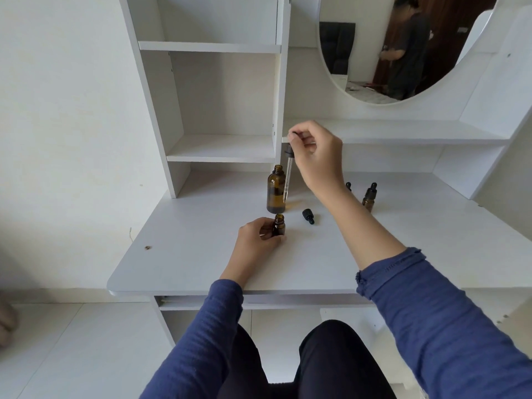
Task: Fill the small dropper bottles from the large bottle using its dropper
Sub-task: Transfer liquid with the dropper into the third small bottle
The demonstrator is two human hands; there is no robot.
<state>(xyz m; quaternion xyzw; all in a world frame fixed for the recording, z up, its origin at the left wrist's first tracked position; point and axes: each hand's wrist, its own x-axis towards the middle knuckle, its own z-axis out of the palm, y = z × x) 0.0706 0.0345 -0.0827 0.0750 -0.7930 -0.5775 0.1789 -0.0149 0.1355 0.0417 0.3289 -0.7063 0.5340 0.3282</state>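
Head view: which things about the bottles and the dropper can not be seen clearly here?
- Liquid in the dropper: glass tube too thin to tell.
- Fill level of the small open bottle: dark glass, left hand covers its side.
- One small bottle behind the right hand's forearm: only its cap shows.

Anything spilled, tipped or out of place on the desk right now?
No spill visible. Only the small dropper cap lies on its side on the desk, beside the open small bottle the left hand steadies; likely just set aside.
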